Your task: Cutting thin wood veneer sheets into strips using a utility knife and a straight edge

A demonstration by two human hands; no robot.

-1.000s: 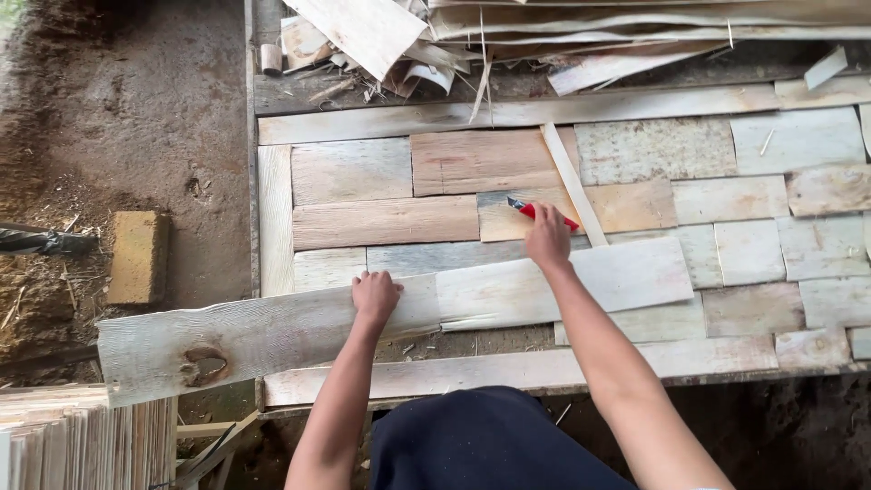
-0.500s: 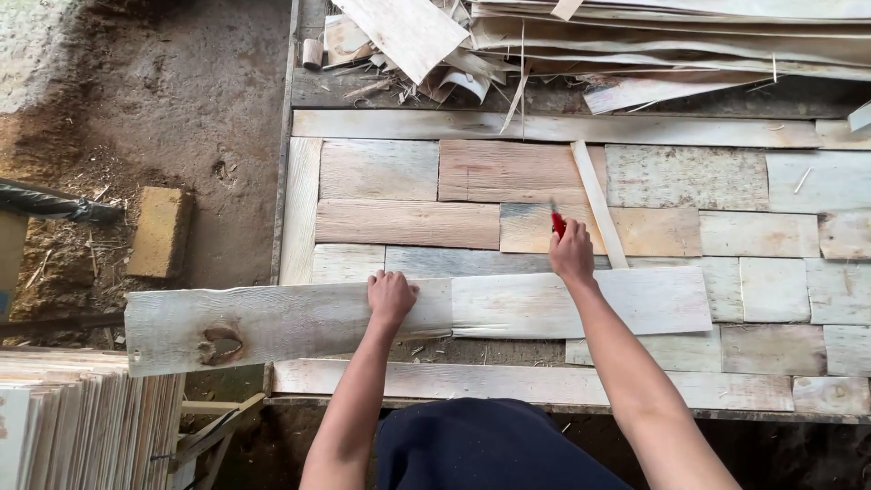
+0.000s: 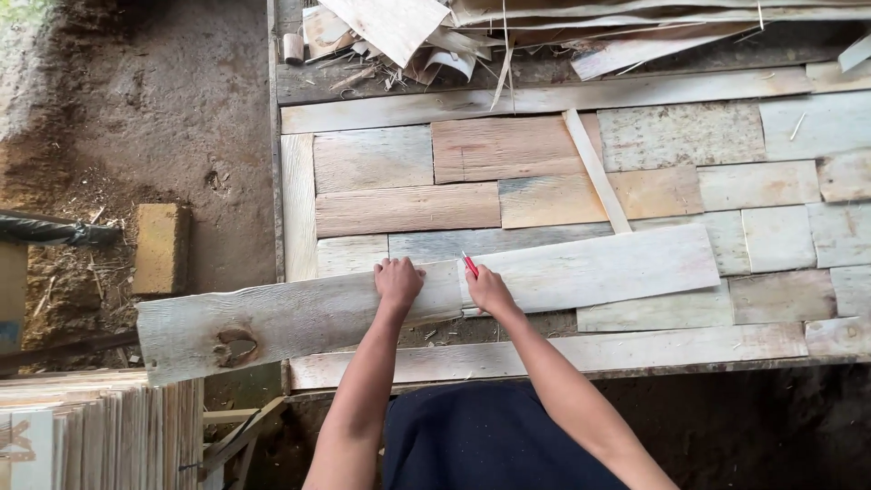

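Both my hands sit on the long pale grey-weathered veneer strip with a dark knot hole (image 3: 299,313), which lies across the near part of the desk (image 3: 544,354), long axis running left-right and tilted slightly, its right end further from me than its left. My left hand (image 3: 397,281) is pressed flat on the strip's top edge, fingers curled over the far side, palm down, gripping nothing but the wood itself. My right hand (image 3: 488,289) is just beside it to the right, fist closed around a small red-handled cutter (image 3: 470,264), its tip pointing away from me and touching the strip between the two hands. The key relation: the strip runs crosswise under both hands while the cutter stands across its width, so the marked line falls between the hands; the right hand is on it, the left pins it just beside. The strip's knot end overhangs the desk well to the left of my left hand. Beyond the hands, a patchwork of rectangular pale wood veneer pieces (image 3: 408,209) is laid flat, with one thin light slat (image 3: 594,168) lying diagonally on them. Near left below: stack of thin veneer sheets (image 3: 100,426).
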